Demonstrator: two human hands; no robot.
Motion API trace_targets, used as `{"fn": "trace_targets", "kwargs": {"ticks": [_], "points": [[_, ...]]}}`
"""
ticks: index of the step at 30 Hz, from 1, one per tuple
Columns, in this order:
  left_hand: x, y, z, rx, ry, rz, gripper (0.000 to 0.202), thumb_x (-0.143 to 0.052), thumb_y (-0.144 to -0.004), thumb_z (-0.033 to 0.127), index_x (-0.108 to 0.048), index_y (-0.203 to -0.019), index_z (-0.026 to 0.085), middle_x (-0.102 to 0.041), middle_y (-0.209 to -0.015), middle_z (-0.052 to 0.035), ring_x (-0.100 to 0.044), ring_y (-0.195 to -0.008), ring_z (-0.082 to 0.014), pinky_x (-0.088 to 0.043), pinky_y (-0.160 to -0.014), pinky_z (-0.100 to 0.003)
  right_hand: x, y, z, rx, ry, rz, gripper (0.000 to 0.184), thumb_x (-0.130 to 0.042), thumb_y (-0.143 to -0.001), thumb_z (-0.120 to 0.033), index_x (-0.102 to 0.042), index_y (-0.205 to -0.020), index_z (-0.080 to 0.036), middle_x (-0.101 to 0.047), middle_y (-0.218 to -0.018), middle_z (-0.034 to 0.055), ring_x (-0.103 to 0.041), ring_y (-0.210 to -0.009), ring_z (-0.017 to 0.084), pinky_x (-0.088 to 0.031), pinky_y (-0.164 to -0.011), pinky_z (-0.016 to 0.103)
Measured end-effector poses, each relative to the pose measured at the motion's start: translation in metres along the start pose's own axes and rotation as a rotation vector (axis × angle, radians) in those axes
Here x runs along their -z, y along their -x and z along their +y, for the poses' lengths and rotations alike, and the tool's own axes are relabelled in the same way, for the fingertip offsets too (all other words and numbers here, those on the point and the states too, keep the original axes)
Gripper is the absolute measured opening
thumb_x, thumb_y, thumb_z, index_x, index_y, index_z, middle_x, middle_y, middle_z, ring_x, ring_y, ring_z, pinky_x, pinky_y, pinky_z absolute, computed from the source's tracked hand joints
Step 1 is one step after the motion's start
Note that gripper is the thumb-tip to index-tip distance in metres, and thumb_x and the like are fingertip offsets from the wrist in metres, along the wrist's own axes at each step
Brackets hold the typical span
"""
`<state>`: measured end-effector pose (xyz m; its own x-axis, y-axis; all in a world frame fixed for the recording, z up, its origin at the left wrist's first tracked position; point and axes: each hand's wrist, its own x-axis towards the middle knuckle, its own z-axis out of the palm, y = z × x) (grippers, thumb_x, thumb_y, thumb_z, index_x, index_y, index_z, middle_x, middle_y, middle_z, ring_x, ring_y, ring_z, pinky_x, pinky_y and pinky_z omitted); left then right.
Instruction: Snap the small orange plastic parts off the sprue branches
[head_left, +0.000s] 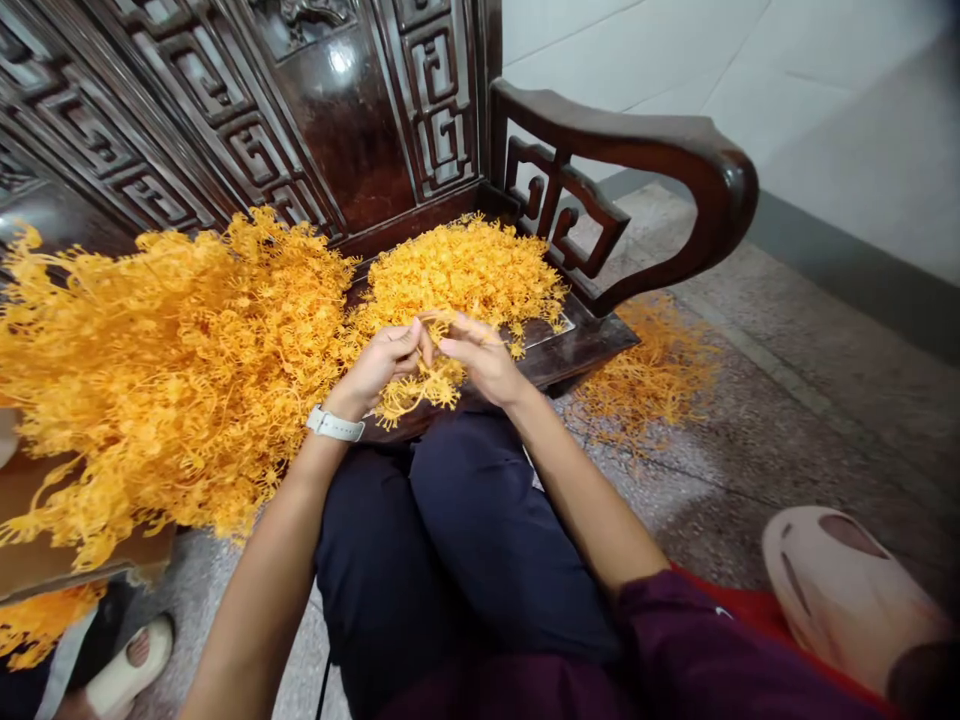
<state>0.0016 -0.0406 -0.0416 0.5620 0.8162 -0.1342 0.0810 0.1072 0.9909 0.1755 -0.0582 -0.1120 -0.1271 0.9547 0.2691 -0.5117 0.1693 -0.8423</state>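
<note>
My left hand point(377, 368), with a pale watch point(335, 424) on its wrist, pinches a yellow plastic flower sprig point(426, 388) between thumb and fingers. My right hand point(486, 362) closes on the same sprig from the other side, its fingertips partly hidden among the yellow strands. The sprig's branched ends hang below both hands, over the bench's front edge. Just beyond my hands lies a mound of small yellow flower pieces point(465, 265) on the bench seat. A much larger heap of yellow sprigs point(187, 350) rises to the left of my left hand.
The dark carved wooden bench point(360, 120) has a curved armrest point(637, 145) at the right. Yellow stem scraps point(652, 375) lie on the speckled floor beside it. A cardboard box point(142, 560) is under the big heap. Another person's slippered foot point(135, 660) shows at lower left; a pink slipper point(840, 590) is at right.
</note>
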Motion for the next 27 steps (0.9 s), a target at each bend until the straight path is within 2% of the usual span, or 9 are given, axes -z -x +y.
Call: {"fn": "trace_targets", "kwargs": {"ticks": [2, 5, 8, 11, 14, 17, 19, 23, 27], "points": [[-0.001, 0.0, -0.001, -0.012, 0.007, 0.024, 0.06, -0.073, -0.092, 0.07, -0.07, -0.068, 0.015, -0.026, -0.045, 0.0081, -0.017, -0.041, -0.0067, -0.014, -0.046, -0.025, -0.004, 0.002, -0.001, -0.003, 0.017, 0.078, 0.029, -0.086, -0.082, -0.041, -0.08, -0.105, -0.025, -0.079, -0.106, 0.0026, -0.071, -0.103, 0.02, -0.056, -0.102, 0.037], [-0.002, 0.001, -0.001, -0.037, 0.032, 0.144, 0.06, -0.074, -0.09, 0.07, -0.069, -0.067, 0.015, -0.026, -0.045, 0.0079, -0.019, -0.04, -0.0068, -0.016, -0.046, -0.025, -0.004, 0.005, 0.001, -0.069, -0.03, 0.22, 0.031, -0.093, -0.075, -0.042, -0.078, -0.094, -0.023, -0.078, -0.097, 0.0006, -0.069, -0.091, 0.017, -0.054, -0.092, 0.031], [-0.003, 0.001, -0.001, -0.026, 0.012, 0.215, 0.061, -0.074, -0.089, 0.072, -0.068, -0.066, 0.016, -0.028, -0.045, 0.0073, -0.022, -0.039, -0.0072, -0.017, -0.045, -0.025, -0.003, 0.013, 0.001, -0.156, -0.131, 0.265, 0.036, -0.096, -0.069, -0.039, -0.076, -0.093, -0.022, -0.074, -0.089, -0.0007, -0.064, -0.082, 0.015, -0.051, -0.081, 0.028], [-0.007, -0.001, 0.001, -0.056, 0.006, 0.24, 0.057, -0.075, -0.09, 0.067, -0.067, -0.065, 0.016, -0.029, -0.044, 0.0064, -0.023, -0.04, -0.0075, -0.018, -0.046, -0.025, -0.007, 0.015, 0.001, -0.156, -0.263, 0.325, 0.032, -0.092, -0.071, -0.037, -0.075, -0.094, -0.022, -0.068, -0.082, -0.0017, -0.057, -0.074, 0.013, -0.047, -0.07, 0.024], [-0.013, -0.003, 0.004, -0.087, -0.003, 0.274, 0.054, -0.076, -0.089, 0.062, -0.066, -0.062, 0.016, -0.029, -0.045, 0.0057, -0.022, -0.042, -0.0081, -0.02, -0.045, -0.025, -0.016, 0.008, 0.002, -0.151, -0.381, 0.469, 0.022, -0.085, -0.074, -0.028, -0.07, -0.09, -0.022, -0.065, -0.083, -0.0023, -0.054, -0.072, 0.011, -0.045, -0.064, 0.022], [-0.017, -0.003, 0.009, -0.152, 0.005, 0.285, 0.053, -0.082, -0.081, 0.054, -0.053, -0.053, 0.019, -0.038, -0.051, 0.0015, -0.029, -0.048, -0.0101, -0.023, -0.046, -0.025, -0.02, -0.007, 0.003, -0.185, -0.404, 0.6, 0.024, -0.083, -0.07, -0.02, -0.06, -0.078, -0.021, -0.062, -0.075, -0.0035, -0.053, -0.065, 0.011, -0.045, -0.058, 0.021], [-0.015, -0.005, 0.01, -0.184, -0.078, 0.31, 0.05, -0.088, -0.069, 0.046, -0.05, -0.048, 0.02, -0.049, -0.056, -0.0022, -0.042, -0.055, -0.0141, -0.03, -0.048, -0.026, -0.016, -0.019, 0.002, -0.199, -0.386, 0.648, 0.029, -0.086, -0.069, -0.021, -0.057, -0.074, -0.021, -0.06, -0.068, -0.004, -0.051, -0.06, 0.011, -0.042, -0.053, 0.021], [-0.011, -0.013, 0.011, -0.178, -0.129, 0.275, 0.041, -0.082, -0.076, 0.041, -0.055, -0.052, 0.022, -0.05, -0.059, -0.0006, -0.034, -0.054, -0.0152, -0.024, -0.046, -0.028, 0.0, -0.039, -0.002, -0.194, -0.392, 0.677, 0.033, -0.086, -0.069, -0.016, -0.054, -0.073, -0.021, -0.065, -0.072, -0.0032, -0.058, -0.062, 0.012, -0.051, -0.06, 0.025], [-0.017, -0.013, 0.009, -0.194, -0.179, 0.261, 0.044, -0.08, -0.077, 0.043, -0.053, -0.051, 0.02, -0.048, -0.057, -0.0011, -0.034, -0.054, -0.0143, -0.024, -0.049, -0.028, -0.001, -0.042, -0.003, -0.188, -0.337, 0.732, 0.023, -0.076, -0.075, -0.01, -0.055, -0.074, -0.021, -0.065, -0.072, -0.0037, -0.057, -0.061, 0.011, -0.047, -0.058, 0.023]]}}
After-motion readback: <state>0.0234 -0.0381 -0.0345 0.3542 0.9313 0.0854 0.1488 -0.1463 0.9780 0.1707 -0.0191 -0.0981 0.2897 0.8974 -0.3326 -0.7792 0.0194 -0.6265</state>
